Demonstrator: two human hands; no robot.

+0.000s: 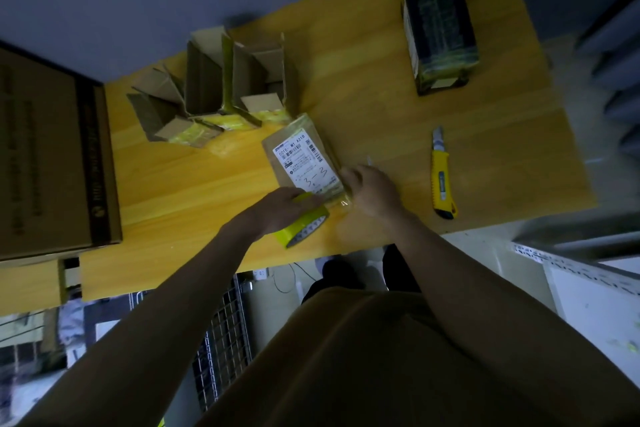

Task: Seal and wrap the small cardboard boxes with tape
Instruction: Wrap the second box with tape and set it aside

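View from above, looking down at a yellow-orange wooden tabletop (363, 80) w/ a person standing at its near edge, both bare forearms reaching fwd. In the middle of the table lies a small flat brown cardboard box with a white printed shipping label (303, 158); "3-3" is handwritten on the label, and the box sits at a slant, its near end toward the person. The left hand (282, 206) grips a yellow-green roll of packing tape (304, 224), fingers curled over the top of the roll, which sits on the table right at the box's near-left corner. The right hand (372, 189) rests at the box's near-right corner, fingers bent against the edge; it is motion-blurred, so whether it pinches the tape end or only presses the box can't be told. To the right, apart from the hands, lies a yellow utility knife with a short blade showing (441, 175), pointing away from the person. At the far right of the table stands a dark box already wrapped in glossy tape (438, 28). Behind the labelled box, toward the left, is a cluster of open brown cardboard boxes with flaps up and yellow-green tape on some edges (221, 87). At the far left edge a large brown cardboard carton with dark print (52, 156) overlaps the table. Light is dim overall.
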